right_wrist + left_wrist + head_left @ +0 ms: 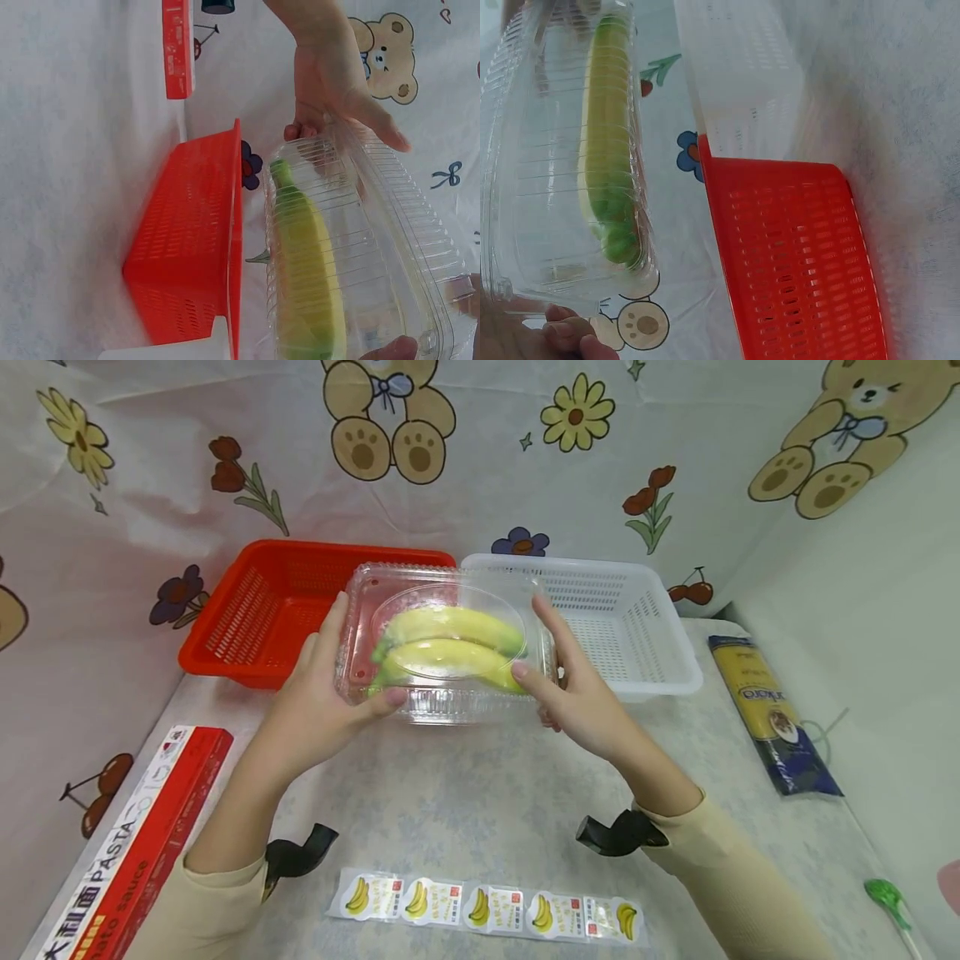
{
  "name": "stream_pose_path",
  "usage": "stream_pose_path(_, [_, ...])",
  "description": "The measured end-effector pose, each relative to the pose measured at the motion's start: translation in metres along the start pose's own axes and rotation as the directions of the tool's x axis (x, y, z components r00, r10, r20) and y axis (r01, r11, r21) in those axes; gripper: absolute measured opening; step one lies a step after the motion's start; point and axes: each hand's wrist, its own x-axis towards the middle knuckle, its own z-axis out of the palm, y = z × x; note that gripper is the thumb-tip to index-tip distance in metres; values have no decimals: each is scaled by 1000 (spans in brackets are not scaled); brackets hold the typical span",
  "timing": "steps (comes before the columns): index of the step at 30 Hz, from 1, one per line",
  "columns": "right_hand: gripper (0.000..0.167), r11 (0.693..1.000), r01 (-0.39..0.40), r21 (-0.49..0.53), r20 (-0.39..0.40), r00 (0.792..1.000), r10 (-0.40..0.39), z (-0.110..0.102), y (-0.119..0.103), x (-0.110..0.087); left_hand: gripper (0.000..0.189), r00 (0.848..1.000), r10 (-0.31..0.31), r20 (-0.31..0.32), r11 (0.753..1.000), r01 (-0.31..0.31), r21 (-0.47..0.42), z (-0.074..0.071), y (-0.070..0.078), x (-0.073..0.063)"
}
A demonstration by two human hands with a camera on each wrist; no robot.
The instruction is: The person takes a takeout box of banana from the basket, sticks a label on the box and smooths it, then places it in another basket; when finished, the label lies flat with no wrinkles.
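A clear plastic clamshell box (450, 706) with its lid down is held up above the table, in front of two baskets. Inside it lie two bananas (450, 656), yellow with green ends. My left hand (318, 702) grips the box's left end, thumb on the front edge and fingers around the side. At the opposite end my right hand (581, 702) holds it, with the thumb over the lid's front corner. In the left wrist view, curled fingertips (570, 330) show under the box's end.
Behind the box stand a red basket (247, 610) and a white basket (637, 618). A strip of banana stickers (487, 910) lies at the front. A red pasta box (150, 835) is at left; a pasta packet (772, 718) and a green-headed item (888, 893) are at right.
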Motion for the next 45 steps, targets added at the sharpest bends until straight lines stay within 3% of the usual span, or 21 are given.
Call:
stream_pose_path(12, [89, 989, 2, -145, -10, 1000, -3, 3, 11, -33, 116, 1000, 4, -15, 998, -3, 61, 12, 6, -31])
stream_pose_path(21, [99, 996, 16, -84, 14, 1000, -15, 7, 22, -57, 119, 999, -39, 33, 993, 35, 112, 22, 9, -49])
stream_pose_path(28, [101, 994, 0, -109, 22, 1000, 2, 9, 29, -72, 122, 995, -77, 62, 989, 68, 133, 31, 5, -61])
stream_pose_path(36, [103, 996, -4, -91, 54, 999, 9, 8, 45, -88, 125, 993, -79, 89, 987, 65, 146, 47, -3, -73])
stream_pose_path(45, [103, 989, -17, -147, 49, 999, 24, 9, 61, -99, 127, 990, -86, 107, 985, 69, 156, 62, -14, -81])
